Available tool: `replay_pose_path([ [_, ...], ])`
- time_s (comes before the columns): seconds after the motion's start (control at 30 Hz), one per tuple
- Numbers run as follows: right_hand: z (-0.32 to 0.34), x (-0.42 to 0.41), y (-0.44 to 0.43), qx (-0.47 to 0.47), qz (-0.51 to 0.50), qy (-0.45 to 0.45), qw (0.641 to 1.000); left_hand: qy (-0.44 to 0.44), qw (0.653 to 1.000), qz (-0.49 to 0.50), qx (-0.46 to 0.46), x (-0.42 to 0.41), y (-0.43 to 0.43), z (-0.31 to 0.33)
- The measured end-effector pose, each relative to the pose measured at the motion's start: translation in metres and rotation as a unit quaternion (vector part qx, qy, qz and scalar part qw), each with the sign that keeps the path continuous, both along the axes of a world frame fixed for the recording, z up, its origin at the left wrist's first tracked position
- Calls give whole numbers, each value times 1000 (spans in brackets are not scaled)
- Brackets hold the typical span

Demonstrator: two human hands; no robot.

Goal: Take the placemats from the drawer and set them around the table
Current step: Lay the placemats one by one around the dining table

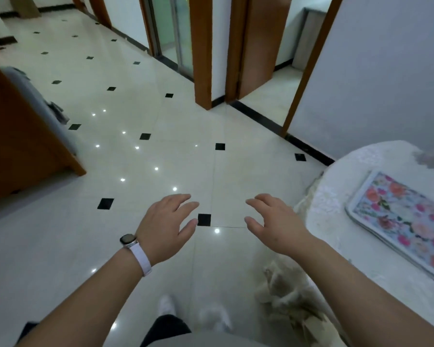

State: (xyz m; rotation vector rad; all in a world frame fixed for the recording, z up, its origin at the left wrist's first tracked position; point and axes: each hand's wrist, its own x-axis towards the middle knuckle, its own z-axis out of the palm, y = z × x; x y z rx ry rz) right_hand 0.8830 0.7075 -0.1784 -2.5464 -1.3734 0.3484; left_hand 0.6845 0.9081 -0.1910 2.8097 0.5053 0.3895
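A stack of flowered placemats (401,221) with pale borders lies on the round table (341,204) at the right, which wears a white lace cloth. My left hand (164,226), with a white watch on its wrist, hovers over the tiled floor with fingers spread and nothing in it. My right hand (273,221) is held out beside it, also open and empty, just left of the table's edge. Both hands are apart from the placemats. No drawer is in view.
A brown wooden cabinet (15,156) with a grey cloth over it stands at the left. Wooden door frames (201,53) and an open doorway (273,78) lie ahead. A beige fringed cloth (293,296) hangs by the table. My white shoes (193,314) show below.
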Motion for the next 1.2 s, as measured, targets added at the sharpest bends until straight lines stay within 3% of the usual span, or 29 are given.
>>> replay_pose_path([
  [0.33,-13,95,66,-21,-142,-9,990,-16,987,-158,0,168,113,-24],
  [0.67,0,178,152,-29,-300,3,953,-8,955,-297,11,327,247,-25],
  [0.93,-1,211,121,-73,-416,9,906,18,921,-390,-6,430,231,-34],
  [1.2,-28,276,67,-18,-512,29,858,16,874,-486,21,545,156,-29],
])
